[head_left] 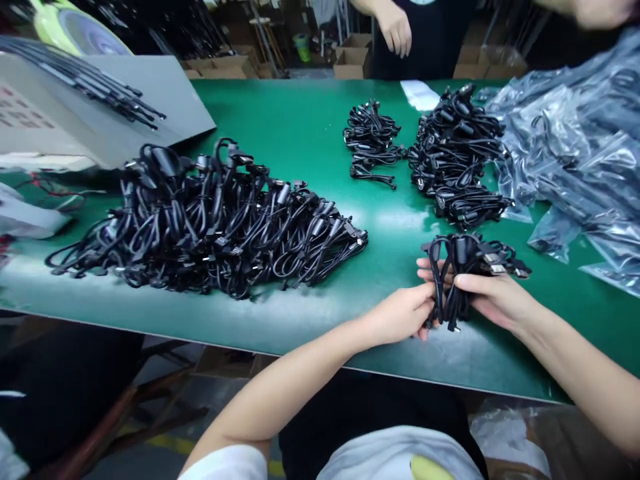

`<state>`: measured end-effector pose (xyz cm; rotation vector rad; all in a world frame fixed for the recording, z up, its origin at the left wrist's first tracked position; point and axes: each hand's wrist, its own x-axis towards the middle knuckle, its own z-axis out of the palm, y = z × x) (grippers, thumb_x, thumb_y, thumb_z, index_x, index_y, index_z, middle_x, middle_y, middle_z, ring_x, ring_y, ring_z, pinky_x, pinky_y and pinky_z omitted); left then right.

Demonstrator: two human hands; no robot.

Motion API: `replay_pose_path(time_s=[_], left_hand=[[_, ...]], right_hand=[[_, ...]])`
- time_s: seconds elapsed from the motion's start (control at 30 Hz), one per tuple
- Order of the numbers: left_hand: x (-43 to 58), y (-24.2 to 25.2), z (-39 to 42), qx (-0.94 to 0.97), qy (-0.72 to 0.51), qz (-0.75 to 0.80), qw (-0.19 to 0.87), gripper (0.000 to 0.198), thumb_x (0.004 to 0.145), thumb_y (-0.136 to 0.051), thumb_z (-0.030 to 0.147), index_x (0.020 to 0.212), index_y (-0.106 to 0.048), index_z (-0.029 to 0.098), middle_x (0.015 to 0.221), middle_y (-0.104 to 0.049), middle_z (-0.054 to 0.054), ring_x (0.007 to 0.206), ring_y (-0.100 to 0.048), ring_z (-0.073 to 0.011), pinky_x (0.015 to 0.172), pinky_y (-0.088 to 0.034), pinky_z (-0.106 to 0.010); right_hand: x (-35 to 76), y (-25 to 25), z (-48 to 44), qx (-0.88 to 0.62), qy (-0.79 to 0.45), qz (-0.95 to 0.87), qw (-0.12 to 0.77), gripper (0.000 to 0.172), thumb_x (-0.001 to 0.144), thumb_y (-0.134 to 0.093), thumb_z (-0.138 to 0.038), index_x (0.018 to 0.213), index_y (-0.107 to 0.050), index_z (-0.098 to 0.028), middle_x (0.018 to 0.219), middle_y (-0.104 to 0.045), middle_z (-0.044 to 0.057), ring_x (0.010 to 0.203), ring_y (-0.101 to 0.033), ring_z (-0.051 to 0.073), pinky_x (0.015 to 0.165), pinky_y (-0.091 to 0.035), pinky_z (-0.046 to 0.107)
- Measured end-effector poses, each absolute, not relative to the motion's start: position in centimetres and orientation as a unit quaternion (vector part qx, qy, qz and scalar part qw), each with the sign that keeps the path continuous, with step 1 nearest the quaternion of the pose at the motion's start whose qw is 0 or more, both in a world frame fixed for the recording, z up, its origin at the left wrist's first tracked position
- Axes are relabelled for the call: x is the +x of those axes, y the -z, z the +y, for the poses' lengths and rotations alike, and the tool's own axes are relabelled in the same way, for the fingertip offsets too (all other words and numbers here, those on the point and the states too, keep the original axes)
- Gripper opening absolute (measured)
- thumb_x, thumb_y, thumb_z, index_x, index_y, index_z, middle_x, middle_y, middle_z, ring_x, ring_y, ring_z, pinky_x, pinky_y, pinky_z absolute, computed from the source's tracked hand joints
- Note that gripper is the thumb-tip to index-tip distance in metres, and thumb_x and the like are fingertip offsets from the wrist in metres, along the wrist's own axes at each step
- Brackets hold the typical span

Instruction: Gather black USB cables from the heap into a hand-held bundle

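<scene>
Clock centred on the black cable bundle (457, 257), 12 = far edge of the green desk (280, 120). Bundle sits at the near side, held by both: left grip (400, 317) pinches its lower end from 8, right grip (500, 297) clamps it from 4, thumb across the front. Metal plugs (494, 260) stick out toward 3. Big cable heap (215, 227) between 9 and 10 — the largest one. Small pile (373, 143) at 11, taller pile (457, 153) at 12. Clear plastic bags (575, 147) at 2. Co-worker's hand (395, 30) beyond the far edge, just short of 12.
</scene>
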<state>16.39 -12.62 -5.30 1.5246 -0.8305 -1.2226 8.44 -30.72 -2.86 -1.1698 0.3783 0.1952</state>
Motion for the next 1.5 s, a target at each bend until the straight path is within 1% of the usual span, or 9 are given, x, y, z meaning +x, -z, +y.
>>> replay_pose_path(time_s=[0.17, 0.3, 0.37, 0.47, 0.53, 0.77, 0.97, 1.2, 1.5], left_hand=[[16.5, 5.7, -12.7, 0.663, 0.453, -0.345, 0.486, 0.018, 0.097, -0.034, 0.023, 0.095, -0.051, 0.017, 0.068, -0.062, 0.001, 0.056, -0.06, -0.0119, 0.06, -0.051, -0.027], [17.1, 5.7, -13.0, 0.631, 0.372, -0.262, 0.628, 0.043, 0.097, -0.04, 0.024, 0.139, -0.037, 0.019, 0.114, -0.065, -0.01, 0.079, -0.067, -0.0128, 0.074, -0.054, -0.03], [17.3, 5.7, -13.1, 0.593, 0.383, -0.212, 0.676, 0.056, 0.094, -0.045, 0.021, 0.147, -0.028, 0.019, 0.126, -0.06, -0.013, 0.084, -0.067, -0.0124, 0.075, -0.053, -0.028], [17.2, 6.3, -13.5, 0.566, 0.431, -0.206, 0.671, 0.057, 0.092, -0.048, 0.021, 0.147, -0.032, 0.014, 0.118, -0.065, -0.013, 0.082, -0.066, -0.0132, 0.074, -0.052, -0.028], [17.0, 6.8, -13.7, 0.575, 0.443, -0.233, 0.647, 0.057, 0.092, -0.049, 0.023, 0.146, -0.036, 0.015, 0.115, -0.068, -0.012, 0.085, -0.068, -0.0154, 0.077, -0.053, -0.031], [16.6, 6.3, -13.5, 0.606, 0.472, -0.278, 0.577, 0.056, 0.089, -0.053, 0.032, 0.143, -0.045, 0.02, 0.116, -0.073, -0.01, 0.098, -0.07, -0.0227, 0.089, -0.055, -0.04], [16.7, 4.9, -12.7, 0.596, 0.501, -0.329, 0.534, 0.062, 0.087, -0.054, 0.039, 0.146, -0.043, 0.021, 0.118, -0.074, -0.009, 0.105, -0.069, -0.0243, 0.094, -0.055, -0.042], [17.3, 5.5, -13.9, 0.592, 0.525, -0.354, 0.499, 0.068, 0.08, -0.06, 0.038, 0.144, -0.049, 0.019, 0.123, -0.072, -0.009, 0.108, -0.07, -0.0272, 0.099, -0.052, -0.042], [18.2, 7.7, -15.5, 0.604, 0.493, -0.378, 0.499, 0.057, 0.085, -0.059, 0.037, 0.139, -0.054, 0.02, 0.093, -0.069, -0.003, 0.099, -0.068, -0.02, 0.087, -0.054, -0.033]], right_hand=[[11.4, 1.2, -30.2, -0.623, -0.129, 0.197, 0.746, 0.03, 0.074, -0.085, -0.032, 0.1, -0.079, -0.019, 0.105, -0.079, 0.009, 0.094, -0.075, 0.027, 0.085, -0.061, 0.04], [18.6, -2.1, -31.1, -0.788, -0.06, 0.086, 0.606, 0.039, 0.077, -0.081, -0.037, 0.109, -0.072, -0.017, 0.108, -0.077, 0.01, 0.095, -0.073, 0.029, 0.082, -0.06, 0.042], [23.8, -3.5, -31.1, -0.85, 0.004, 0.05, 0.524, 0.054, 0.073, -0.083, -0.028, 0.124, -0.064, -0.02, 0.119, -0.073, 0.008, 0.109, -0.068, 0.031, 0.096, -0.053, 0.043], [31.9, -3.8, -30.5, -0.992, 0.086, 0.022, 0.092, 0.073, 0.082, -0.073, -0.021, 0.148, -0.043, -0.02, 0.125, -0.069, 0.015, 0.114, -0.064, 0.038, 0.097, -0.047, 0.048], [36.4, -2.6, -29.9, -0.995, 0.089, 0.029, 0.03, 0.071, 0.086, -0.065, -0.012, 0.151, -0.038, -0.02, 0.129, -0.066, 0.018, 0.117, -0.062, 0.038, 0.098, -0.045, 0.05], [44.4, 2.4, -31.6, -0.989, 0.079, 0.122, -0.018, 0.044, 0.099, -0.059, -0.041, 0.136, -0.054, -0.017, 0.124, -0.063, 0.011, 0.104, -0.064, 0.025, 0.092, -0.052, 0.047], [46.9, 2.6, -34.6, -0.987, 0.073, 0.145, -0.01, 0.065, 0.09, -0.064, -0.039, 0.143, -0.043, -0.008, 0.129, -0.062, 0.022, 0.116, -0.06, 0.034, 0.1, -0.044, 0.048], [46.4, 0.1, -35.0, -0.998, 0.017, 0.053, 0.044, 0.073, 0.072, -0.077, -0.041, 0.135, -0.057, -0.009, 0.13, -0.065, 0.02, 0.116, -0.063, 0.036, 0.097, -0.05, 0.043], [34.5, -8.0, -18.1, -0.903, 0.257, -0.315, 0.138, 0.036, 0.1, -0.05, -0.034, 0.13, -0.063, -0.018, 0.128, -0.067, 0.011, 0.119, -0.062, 0.029, 0.104, -0.047, 0.045]])
